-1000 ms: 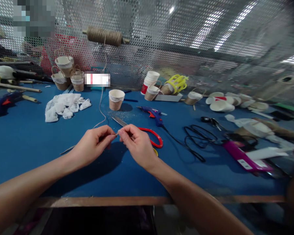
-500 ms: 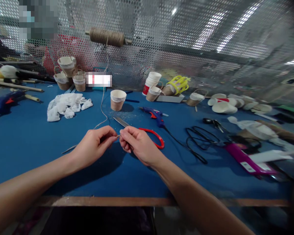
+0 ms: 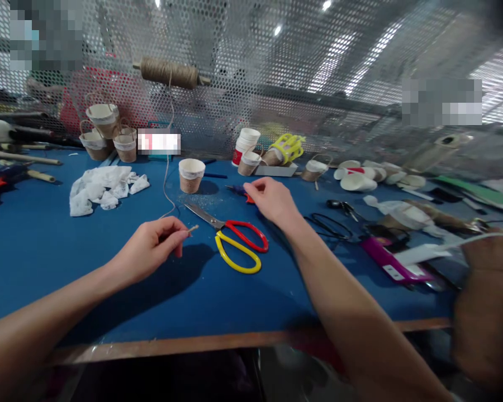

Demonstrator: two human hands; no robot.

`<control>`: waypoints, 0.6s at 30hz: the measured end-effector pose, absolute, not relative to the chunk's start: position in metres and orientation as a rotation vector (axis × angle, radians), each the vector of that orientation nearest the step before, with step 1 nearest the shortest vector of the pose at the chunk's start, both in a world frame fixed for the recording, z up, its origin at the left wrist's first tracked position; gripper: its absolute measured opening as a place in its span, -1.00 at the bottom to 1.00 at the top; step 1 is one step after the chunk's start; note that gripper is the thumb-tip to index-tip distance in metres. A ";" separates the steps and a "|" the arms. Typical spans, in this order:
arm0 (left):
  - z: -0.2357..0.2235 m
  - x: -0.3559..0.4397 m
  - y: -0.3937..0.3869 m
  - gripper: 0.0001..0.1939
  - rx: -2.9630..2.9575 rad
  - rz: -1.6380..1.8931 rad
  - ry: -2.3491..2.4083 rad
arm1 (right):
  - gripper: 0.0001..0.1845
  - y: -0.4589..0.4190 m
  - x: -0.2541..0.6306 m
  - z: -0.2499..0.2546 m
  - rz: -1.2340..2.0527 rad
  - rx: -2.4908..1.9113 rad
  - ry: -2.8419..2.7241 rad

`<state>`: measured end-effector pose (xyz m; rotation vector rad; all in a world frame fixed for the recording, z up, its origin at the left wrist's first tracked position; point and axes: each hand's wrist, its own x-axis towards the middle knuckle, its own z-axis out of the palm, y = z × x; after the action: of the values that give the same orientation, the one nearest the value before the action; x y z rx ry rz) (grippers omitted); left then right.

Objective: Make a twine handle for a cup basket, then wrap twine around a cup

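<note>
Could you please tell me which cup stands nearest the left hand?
The handleless brown-and-white cup standing alone beyond the scissors; the others are farther away.

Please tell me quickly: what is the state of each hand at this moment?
Left hand: closed, pinching the twine near its end.
Right hand: over the glue gun, fingers bent; whether it grips cannot be told.

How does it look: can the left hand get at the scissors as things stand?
Probably yes: the scissors lie uncovered beside the left hand, though it pinches an end of twine that it may have to release first.
</note>
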<state>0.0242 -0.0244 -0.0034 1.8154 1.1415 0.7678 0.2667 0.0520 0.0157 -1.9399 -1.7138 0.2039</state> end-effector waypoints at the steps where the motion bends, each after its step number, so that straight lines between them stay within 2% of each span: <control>1: -0.003 0.024 -0.024 -0.79 1.779 0.760 1.139 | -0.81 0.061 0.277 0.013 0.191 -1.994 -1.700; 5: -0.001 0.025 -0.023 -0.78 1.721 0.750 1.122 | -0.84 0.083 0.299 -0.008 0.254 -2.145 -1.663; 10: -0.001 0.023 -0.022 -0.77 1.764 0.751 1.140 | -0.94 0.087 0.301 -0.020 0.316 -2.127 -1.569; 15: -0.004 0.020 -0.021 -0.80 1.907 0.869 1.186 | -0.72 0.068 0.296 0.003 0.426 -1.883 -1.494; 17: -0.005 0.019 -0.020 -0.81 2.004 0.917 1.206 | -0.74 0.053 0.290 0.016 0.542 -1.738 -1.484; 18: -0.006 0.019 -0.020 -0.82 2.062 0.941 1.218 | -0.81 0.044 0.287 0.022 0.739 -1.596 -1.428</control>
<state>0.0185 -0.0201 -0.0058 2.0622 1.2177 0.9413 0.2869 0.0442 0.0223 -1.5957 -1.4285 0.7386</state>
